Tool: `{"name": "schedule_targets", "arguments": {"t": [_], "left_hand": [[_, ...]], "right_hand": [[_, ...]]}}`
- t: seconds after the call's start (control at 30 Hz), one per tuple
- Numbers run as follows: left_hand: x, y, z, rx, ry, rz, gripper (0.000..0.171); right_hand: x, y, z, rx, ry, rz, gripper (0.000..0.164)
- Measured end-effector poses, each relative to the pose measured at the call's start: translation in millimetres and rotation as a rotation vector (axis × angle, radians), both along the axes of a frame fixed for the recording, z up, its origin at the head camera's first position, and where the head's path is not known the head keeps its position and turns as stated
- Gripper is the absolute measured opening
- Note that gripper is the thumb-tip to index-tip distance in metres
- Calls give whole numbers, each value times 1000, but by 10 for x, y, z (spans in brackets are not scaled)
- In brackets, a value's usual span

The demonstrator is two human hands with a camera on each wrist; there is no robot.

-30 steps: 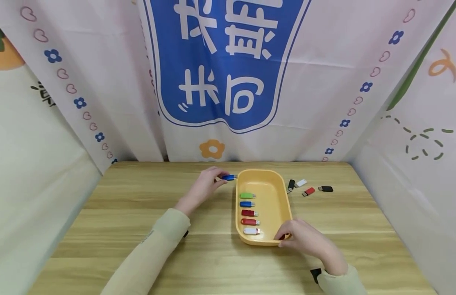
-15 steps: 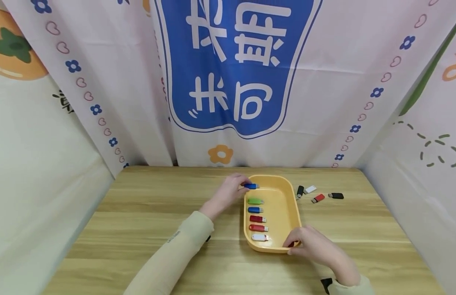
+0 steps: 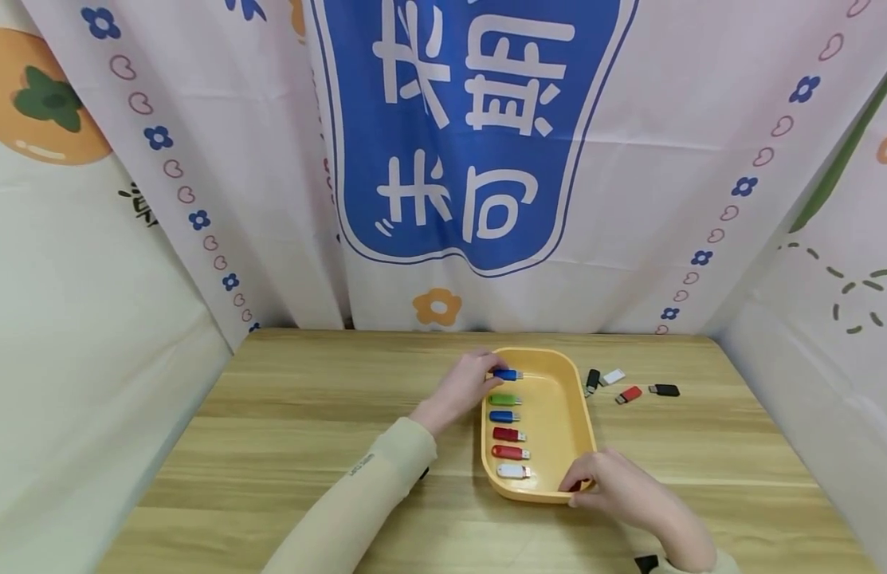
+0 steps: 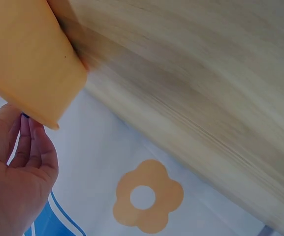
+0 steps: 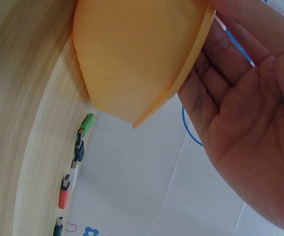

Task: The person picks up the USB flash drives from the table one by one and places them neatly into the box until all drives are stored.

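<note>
My left hand [image 3: 463, 385] reaches over the far left rim of the yellow tray [image 3: 561, 422] and pinches a blue USB stick [image 3: 508, 375] by its body, metal plug pointing right. Below it in the tray lie a green USB stick [image 3: 504, 399], another blue one [image 3: 504, 416], a dark red one [image 3: 509, 434], a red one [image 3: 511, 453] and a white one [image 3: 513, 471], lined up along the left side. My right hand [image 3: 615, 482] grips the tray's near right corner, fingers inside and thumb outside. In the left wrist view, the tray wall mostly hides the pinched stick.
Right of the tray lie a black USB stick [image 3: 593, 380], a white one [image 3: 612, 377], a red one [image 3: 629, 395] and another black one [image 3: 664, 390]. The right wrist view also shows a green stick [image 5: 86, 125] beside the tray. A printed curtain [image 3: 386, 311] hangs behind the wooden table [image 3: 328, 399].
My left hand has carried the blue USB stick rightward from outside the tray to inside its far left corner. The right hand keeps its grip on the tray. The head view has shifted slightly.
</note>
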State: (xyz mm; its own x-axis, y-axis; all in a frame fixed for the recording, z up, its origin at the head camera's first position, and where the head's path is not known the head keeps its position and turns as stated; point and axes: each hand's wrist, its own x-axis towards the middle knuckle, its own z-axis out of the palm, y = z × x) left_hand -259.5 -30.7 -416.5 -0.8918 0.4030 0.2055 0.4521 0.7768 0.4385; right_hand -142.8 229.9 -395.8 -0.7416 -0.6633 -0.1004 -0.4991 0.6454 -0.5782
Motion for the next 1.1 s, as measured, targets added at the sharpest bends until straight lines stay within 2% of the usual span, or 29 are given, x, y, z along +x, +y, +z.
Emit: {"name": "schedule_targets", "arguments": {"t": [0.23, 0.37, 0.57, 0.83, 1.1], "left_hand": [[-18, 131, -65, -106, 60, -9, 20], [-37, 166, -96, -150, 100, 2, 19], [-73, 143, -74, -227, 146, 0, 18], [-95, 164, -42, -311, 160, 15, 15], [-80, 228, -5, -381, 179, 13, 19]], "right_hand": [[50, 55, 10, -1, -37, -18, 9], [55, 64, 11, -9, -28, -9, 9], [8, 3, 12, -7, -31, -10, 9], [-23, -25, 23, -8, -25, 2, 9], [-7, -2, 19, -2, -31, -8, 8]]}}
